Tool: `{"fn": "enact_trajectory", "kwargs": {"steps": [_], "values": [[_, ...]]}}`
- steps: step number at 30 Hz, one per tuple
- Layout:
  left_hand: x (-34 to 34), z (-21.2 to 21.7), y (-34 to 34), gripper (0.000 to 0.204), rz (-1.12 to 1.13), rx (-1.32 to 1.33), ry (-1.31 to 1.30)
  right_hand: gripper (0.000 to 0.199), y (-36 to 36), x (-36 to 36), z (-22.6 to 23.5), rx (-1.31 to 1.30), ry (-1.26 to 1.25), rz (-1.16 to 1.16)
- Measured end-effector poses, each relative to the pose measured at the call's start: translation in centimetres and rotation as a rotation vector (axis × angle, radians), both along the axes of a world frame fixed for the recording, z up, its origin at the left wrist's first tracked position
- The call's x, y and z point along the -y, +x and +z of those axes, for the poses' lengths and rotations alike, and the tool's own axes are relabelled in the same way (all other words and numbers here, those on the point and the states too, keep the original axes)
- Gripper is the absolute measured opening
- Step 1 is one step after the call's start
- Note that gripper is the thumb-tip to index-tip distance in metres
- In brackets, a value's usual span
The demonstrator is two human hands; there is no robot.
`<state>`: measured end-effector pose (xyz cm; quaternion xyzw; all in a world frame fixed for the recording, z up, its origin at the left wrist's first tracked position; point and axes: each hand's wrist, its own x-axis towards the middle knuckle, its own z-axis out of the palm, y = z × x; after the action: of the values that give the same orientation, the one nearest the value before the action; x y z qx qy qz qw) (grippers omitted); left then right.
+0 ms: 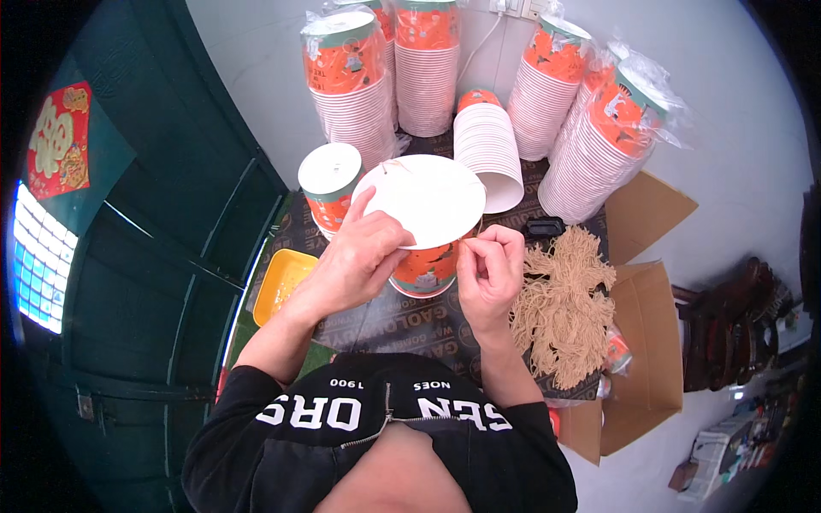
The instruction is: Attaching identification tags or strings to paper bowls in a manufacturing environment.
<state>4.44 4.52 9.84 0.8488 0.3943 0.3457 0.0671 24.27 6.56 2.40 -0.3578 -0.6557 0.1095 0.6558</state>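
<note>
My left hand (357, 256) grips the near rim of an orange paper bucket (425, 265) capped by a white lid (432, 197), tilted toward me. My right hand (489, 261) pinches a thin beige string at the bucket's right edge, fingers closed on it. A strand of the same string lies across the lid's top. A heap of beige string pieces (564, 299) sits just right of my right hand.
A second lidded orange bucket (330, 175) stands left of the held one. Several tall stacks of orange-and-white buckets (428, 68), some in plastic wrap, stand behind. An open cardboard box (646, 342) is right. A yellow tray (280, 282) is left, a small black object (544, 227) beyond the strings.
</note>
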Motion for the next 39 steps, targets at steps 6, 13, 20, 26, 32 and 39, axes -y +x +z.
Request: {"fn": "enact_trajectory", "kwargs": {"steps": [6, 13, 20, 26, 32, 39], "values": [[-0.2, -0.3, 0.0, 0.021, -0.009, -0.084, 0.007, 0.014, 0.1, -0.8, -0.7, 0.038, 0.072, 0.005], [-0.3, -0.7, -0.2, 0.025, -0.076, -0.157, 0.096, 0.027, 0.8, -1.6, -2.5, 0.006, 0.036, 0.099], [-0.2, -0.6, -0.2, 0.025, -0.126, -0.272, 0.217, 0.030, 2.4, -1.9, -1.6, 0.176, 0.191, 0.120], [0.2, -0.3, -0.1, 0.022, -0.180, -0.255, 0.196, 0.031, 2.9, -1.8, -2.4, 0.261, 0.264, 0.083], [-0.3, 1.5, 1.6, 0.019, -0.009, -0.139, -0.216, 0.030, 2.6, -1.5, -2.5, 0.305, 0.300, 0.108], [-3.2, 1.1, 3.2, 0.022, -0.284, -0.157, -0.361, 0.030, 2.5, -1.3, -2.1, 0.309, 0.310, 0.131]]}}
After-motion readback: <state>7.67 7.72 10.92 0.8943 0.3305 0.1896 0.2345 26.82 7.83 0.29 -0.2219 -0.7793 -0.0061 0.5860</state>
